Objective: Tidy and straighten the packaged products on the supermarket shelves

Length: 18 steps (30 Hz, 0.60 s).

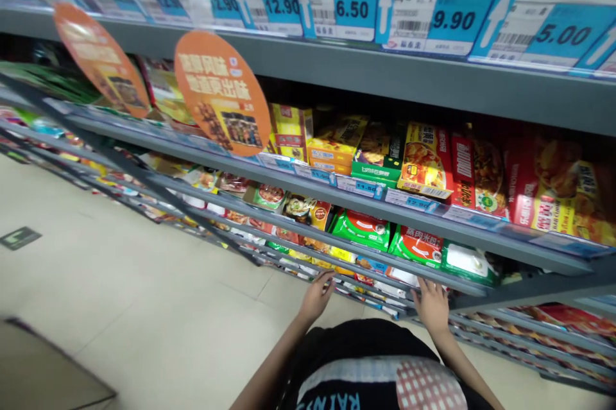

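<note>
My left hand (317,298) hangs just in front of the lower shelves, fingers loosely bent with thumb apart, and no item shows in it. Further right, my right hand (433,307) reaches to the shelf edge below the green packet (468,261), fingers spread; whether it touches the edge I cannot tell. Between and above my hands lie a green and red packet (362,230) and a similar packet (416,246) with a white label. One shelf higher stand a yellow and red box (426,158) and a green box (378,152).
An upper shelf edge (337,57) carries price tags (344,6). Two round orange signs, one at the left (101,60) and another sign (222,94), hang out from it. Pale floor tiles (144,294) spread to the left, with a dark-edged panel (43,371) at bottom left.
</note>
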### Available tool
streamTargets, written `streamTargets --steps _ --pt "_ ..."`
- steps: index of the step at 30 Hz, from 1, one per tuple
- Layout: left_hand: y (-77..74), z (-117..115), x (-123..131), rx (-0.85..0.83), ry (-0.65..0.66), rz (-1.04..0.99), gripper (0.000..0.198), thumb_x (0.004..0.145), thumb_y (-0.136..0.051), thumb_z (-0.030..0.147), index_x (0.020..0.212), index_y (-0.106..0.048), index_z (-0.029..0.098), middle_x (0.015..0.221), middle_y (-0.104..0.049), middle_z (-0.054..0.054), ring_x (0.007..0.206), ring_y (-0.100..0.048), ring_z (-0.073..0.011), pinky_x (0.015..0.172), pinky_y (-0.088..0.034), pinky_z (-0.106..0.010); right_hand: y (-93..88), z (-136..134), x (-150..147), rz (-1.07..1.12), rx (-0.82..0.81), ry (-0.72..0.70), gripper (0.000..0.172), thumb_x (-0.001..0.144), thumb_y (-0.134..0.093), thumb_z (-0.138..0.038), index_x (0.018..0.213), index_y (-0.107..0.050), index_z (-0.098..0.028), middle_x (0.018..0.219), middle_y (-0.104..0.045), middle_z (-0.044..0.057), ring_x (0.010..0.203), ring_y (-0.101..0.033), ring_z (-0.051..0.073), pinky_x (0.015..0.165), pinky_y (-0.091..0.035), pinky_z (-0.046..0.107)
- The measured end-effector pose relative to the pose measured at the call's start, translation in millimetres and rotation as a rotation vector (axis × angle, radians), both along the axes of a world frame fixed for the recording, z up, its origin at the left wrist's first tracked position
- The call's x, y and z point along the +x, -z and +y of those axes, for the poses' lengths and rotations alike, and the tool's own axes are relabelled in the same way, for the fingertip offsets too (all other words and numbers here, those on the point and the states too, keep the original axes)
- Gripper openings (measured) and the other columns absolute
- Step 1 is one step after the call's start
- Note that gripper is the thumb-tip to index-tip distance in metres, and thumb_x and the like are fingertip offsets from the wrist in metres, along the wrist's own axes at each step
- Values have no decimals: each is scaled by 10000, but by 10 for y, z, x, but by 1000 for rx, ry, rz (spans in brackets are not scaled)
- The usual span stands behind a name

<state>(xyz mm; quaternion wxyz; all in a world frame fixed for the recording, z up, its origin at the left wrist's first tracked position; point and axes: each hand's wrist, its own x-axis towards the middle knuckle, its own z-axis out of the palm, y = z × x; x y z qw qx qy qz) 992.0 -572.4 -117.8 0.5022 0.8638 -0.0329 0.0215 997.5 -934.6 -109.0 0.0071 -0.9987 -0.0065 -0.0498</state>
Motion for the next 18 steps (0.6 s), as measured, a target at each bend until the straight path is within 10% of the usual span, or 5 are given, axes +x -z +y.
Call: streamTargets --steps 5,11,15,18 --pt "-8 112 -143 65 61 -6 293 938 -467 329 1121 -676 238 1306 -614 -89 1181 -610 -208 948 -552 -360 -93 15 100 43 -9 51 337 936 -547 -281 1238 -624 -153 1148 -665 191 1132 -559 400 1039 -269 655" --pt "-9 809 -447 144 52 -12 301 940 -459 316 1150 -662 241 1333 -607 -87 1210 -599 -218 1007 -524 -410 -180 216 68 59 79 161 537 846 -665 -261 1357 -528 -166 1363 -551 174 1320 -418 406 1055 -270 651" --pt "54 1393 -748 179 18 -14 293 940 -450 316 1117 -669 235 1312 -622 -92 1178 -626 -217 937 -573 -382 -257 643 -70 22 199 222 676 865 -621 -306 1459 -388 -83 1488 -377 260 1301 -434 449 953 -439 564" --pt "90 1814 -1024 194 16 -8 298 944 -445 329 1110 -675 237 1295 -634 -91 1153 -645 -216 907 -591 -368 -357 1164 -113 -7 323 171 576 960 -462 -348 1479 -360 -118 1391 -523 199 1141 -600 355 904 -502 456"
